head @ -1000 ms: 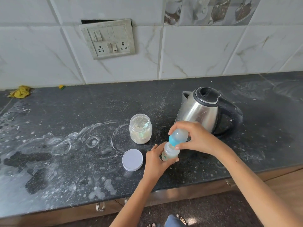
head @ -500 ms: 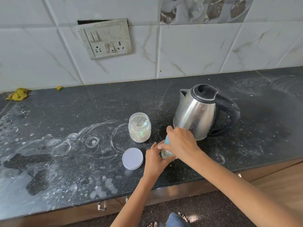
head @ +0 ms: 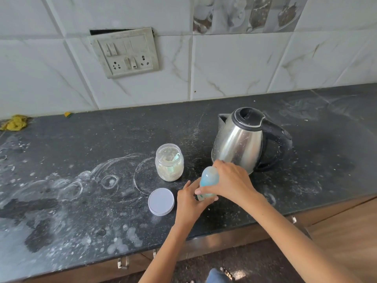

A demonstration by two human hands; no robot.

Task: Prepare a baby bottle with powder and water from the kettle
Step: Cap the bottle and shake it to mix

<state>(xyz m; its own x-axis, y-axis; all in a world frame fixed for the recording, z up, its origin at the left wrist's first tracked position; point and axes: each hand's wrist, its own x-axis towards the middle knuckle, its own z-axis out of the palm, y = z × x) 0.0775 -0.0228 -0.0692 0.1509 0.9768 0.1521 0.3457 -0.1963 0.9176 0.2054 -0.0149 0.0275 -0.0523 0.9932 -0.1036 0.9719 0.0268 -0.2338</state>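
Speckled black stone desk is topped, back right, by a steel kettle. Nearer, the small clear baby bottle is gripped low by the left hand; its blue-collared cap is clasped by the right hand.

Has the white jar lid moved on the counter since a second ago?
No. The white lid lies just in front of the powder jar, as before; only the camera shifted.
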